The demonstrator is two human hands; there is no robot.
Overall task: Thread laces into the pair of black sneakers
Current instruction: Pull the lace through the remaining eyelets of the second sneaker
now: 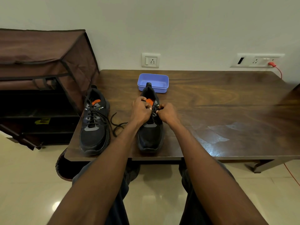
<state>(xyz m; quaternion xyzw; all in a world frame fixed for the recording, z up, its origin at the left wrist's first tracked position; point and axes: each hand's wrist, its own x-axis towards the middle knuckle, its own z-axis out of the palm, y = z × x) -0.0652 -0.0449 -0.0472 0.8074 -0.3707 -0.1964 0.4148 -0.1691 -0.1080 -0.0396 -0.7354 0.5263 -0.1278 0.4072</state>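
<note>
On your far left a brown fabric rack (pixel 40 65) stands against the wooden table (pixel 211 111). Next comes the left sneaker (pixel 95 122), already laced, its loose lace ends (pixel 116 125) trailing on the table toward your left forearm. Then the right sneaker (pixel 151 127), the one you are working on: it sits straight ahead of you, toe pointing back at you and heel toward the blue tub (pixel 153 82) behind it, so its long axis runs away from you, in line with your arms. Your left hand (pixel 140 111) is curled at the left edge of the tongue, fingers pinched near the upper eyelets; your right hand (pixel 165 113) is curled at the right edge, pinching at an eyelet there. What each pinches is likely the lace, but it is too small to tell. Both hands are equally near, one per eyelet row, so the next pull probably runs sideways across the shoe's axis.
</note>
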